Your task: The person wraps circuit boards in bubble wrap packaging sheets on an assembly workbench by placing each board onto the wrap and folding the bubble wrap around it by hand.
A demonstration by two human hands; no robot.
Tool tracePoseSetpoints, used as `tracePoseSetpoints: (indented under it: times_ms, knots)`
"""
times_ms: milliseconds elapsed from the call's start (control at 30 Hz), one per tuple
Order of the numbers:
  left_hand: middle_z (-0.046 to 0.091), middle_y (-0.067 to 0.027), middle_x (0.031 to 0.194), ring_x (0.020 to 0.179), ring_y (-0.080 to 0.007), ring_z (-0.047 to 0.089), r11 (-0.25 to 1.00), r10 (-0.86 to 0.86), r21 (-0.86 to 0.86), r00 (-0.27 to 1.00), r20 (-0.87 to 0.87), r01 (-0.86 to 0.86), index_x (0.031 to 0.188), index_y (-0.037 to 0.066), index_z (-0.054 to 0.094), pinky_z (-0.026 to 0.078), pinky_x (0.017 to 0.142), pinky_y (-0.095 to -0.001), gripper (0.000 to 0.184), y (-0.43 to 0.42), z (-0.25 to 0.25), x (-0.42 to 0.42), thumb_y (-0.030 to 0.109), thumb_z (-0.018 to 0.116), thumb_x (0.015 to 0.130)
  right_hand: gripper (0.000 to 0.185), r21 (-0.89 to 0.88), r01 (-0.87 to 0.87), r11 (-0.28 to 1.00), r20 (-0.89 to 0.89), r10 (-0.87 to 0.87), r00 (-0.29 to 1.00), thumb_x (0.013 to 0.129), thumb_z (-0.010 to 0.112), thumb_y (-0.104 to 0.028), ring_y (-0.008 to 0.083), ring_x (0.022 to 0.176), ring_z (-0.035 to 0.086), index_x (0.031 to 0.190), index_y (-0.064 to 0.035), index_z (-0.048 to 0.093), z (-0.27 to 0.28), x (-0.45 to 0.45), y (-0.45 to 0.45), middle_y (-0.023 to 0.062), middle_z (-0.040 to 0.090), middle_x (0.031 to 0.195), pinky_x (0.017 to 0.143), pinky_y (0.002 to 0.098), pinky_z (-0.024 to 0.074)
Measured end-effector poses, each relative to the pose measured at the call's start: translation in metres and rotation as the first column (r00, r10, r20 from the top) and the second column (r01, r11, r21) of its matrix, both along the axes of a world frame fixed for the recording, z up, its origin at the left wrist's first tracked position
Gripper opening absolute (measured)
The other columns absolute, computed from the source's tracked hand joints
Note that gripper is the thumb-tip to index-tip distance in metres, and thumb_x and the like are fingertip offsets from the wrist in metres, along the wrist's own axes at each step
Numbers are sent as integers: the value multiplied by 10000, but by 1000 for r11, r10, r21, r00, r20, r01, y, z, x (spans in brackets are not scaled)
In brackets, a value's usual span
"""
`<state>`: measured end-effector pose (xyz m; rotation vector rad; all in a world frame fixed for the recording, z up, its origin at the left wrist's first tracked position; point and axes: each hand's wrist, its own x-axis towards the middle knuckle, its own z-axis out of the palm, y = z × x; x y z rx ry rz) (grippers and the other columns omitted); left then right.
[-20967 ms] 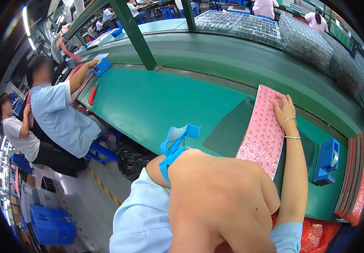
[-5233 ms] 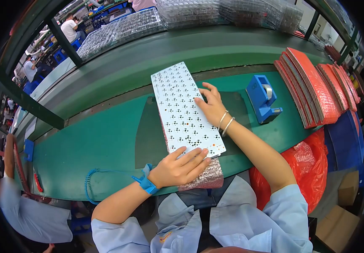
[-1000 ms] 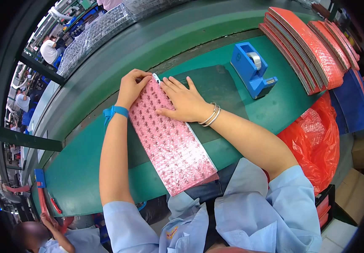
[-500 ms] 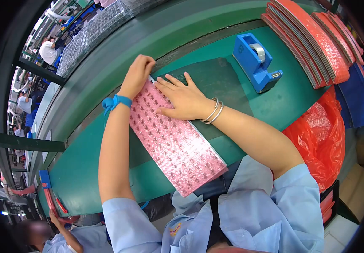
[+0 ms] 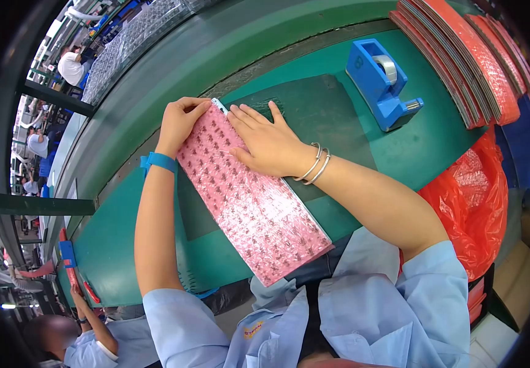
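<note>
A long flat piece covered in pink plastic film (image 5: 255, 211) with rows of dark print lies slantwise in front of me. A white edge shows along its right side and far corner. At its far left corner, my left hand (image 5: 182, 126) is closed, with the fingertips pinching the film edge. My right hand (image 5: 268, 144) lies flat on the upper right part of the film, fingers stretched out and thumb spread. Beneath it all is a dark mat (image 5: 320, 122) on the green table (image 5: 117, 245).
A blue tape dispenser (image 5: 375, 80) stands at the far right. Beyond it are stacks of red-wrapped sheets (image 5: 461, 61), with a red plastic bag (image 5: 470, 208) below. A co-worker (image 5: 108, 343) sits at the lower left, hands by a red strip. A green ledge (image 5: 234, 55) runs behind.
My left hand has moved left and slightly down in view, from above the film's far corner to its left edge, uncovering the white corner. My right hand stays flat on the film.
</note>
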<state>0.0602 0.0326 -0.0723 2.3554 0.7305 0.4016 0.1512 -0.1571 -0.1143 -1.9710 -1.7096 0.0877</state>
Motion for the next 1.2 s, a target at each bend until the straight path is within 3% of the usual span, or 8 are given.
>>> tracePoseSetpoints:
  times_ms: [133, 267, 467, 800, 933, 967, 1100, 1200]
  knots:
    - [633, -51, 809, 658, -147, 550, 999, 32, 36, 996, 84, -36, 838, -8, 670, 452, 648, -242, 147, -5, -8, 5, 127, 620, 804, 587, 11, -37, 999, -19, 37, 999, 893, 418, -356, 278, 1338, 257, 1345, 6, 322, -1, 4, -1, 166, 314, 1419, 1054, 583, 128]
    - [619, -52, 776, 656, -160, 547, 958, -53, 288, 984, 173, 1, 822, -11, 657, 453, 653, -251, 133, -10, -13, 9, 113, 613, 805, 592, 91, -85, 992, -49, 90, 995, 867, 427, -328, 315, 1317, 284, 1307, 60, 341, -3, 8, -1, 217, 341, 1384, 1026, 627, 152]
    - [601, -58, 761, 657, -173, 542, 908, -142, 418, 964, 224, 36, 819, -10, 645, 452, 659, -257, 121, -10, -17, 13, 105, 608, 805, 595, 89, -105, 990, -59, 111, 992, 861, 435, -318, 317, 1316, 287, 1309, 61, 337, -5, 10, 0, 218, 335, 1388, 1025, 629, 154]
    - [626, -48, 857, 697, -144, 552, 993, -97, 85, 988, 121, 87, 862, 10, 649, 455, 677, -252, 137, 4, -8, 13, 127, 581, 840, 614, 78, -129, 989, -78, 135, 988, 852, 466, -285, 318, 1317, 290, 1337, 49, 291, -4, 13, -1, 214, 334, 1390, 1022, 638, 153]
    - [635, -48, 881, 712, -134, 556, 945, 84, -327, 975, 205, -13, 932, 28, 658, 455, 691, -245, 163, 8, 1, 13, 145, 580, 850, 616, 100, -118, 988, -198, 136, 971, 844, 495, -243, 319, 1312, 302, 1358, 7, 267, 3, 12, -5, 209, 341, 1387, 1027, 631, 151]
    - [635, -48, 881, 712, -134, 556, 946, 83, -325, 975, 207, -12, 932, 28, 658, 455, 691, -245, 163, 6, 4, 12, 145, 580, 850, 616, 101, -118, 988, -195, 136, 971, 844, 495, -243, 319, 1312, 302, 1358, 7, 267, 3, 13, -5, 209, 341, 1387, 1027, 631, 151]
    - [626, -62, 967, 757, -130, 559, 998, -33, -54, 989, -146, 25, 1024, 33, 643, 453, 716, -234, 228, -6, 7, 5, 177, 569, 863, 644, 59, -155, 986, -212, 164, 963, 855, 534, -248, 287, 1327, 286, 1400, -91, 227, 2, 14, -3, 133, 312, 1427, 1050, 612, 109]
    - [605, -74, 1035, 820, -146, 557, 994, -108, -35, 992, -57, 106, 1080, 23, 613, 446, 760, -244, 262, -4, -2, 6, 176, 548, 878, 623, 32, -170, 985, -197, 173, 965, 864, 521, -268, 284, 1331, 278, 1396, -99, 244, 3, 19, -1, 116, 311, 1431, 1050, 611, 112]
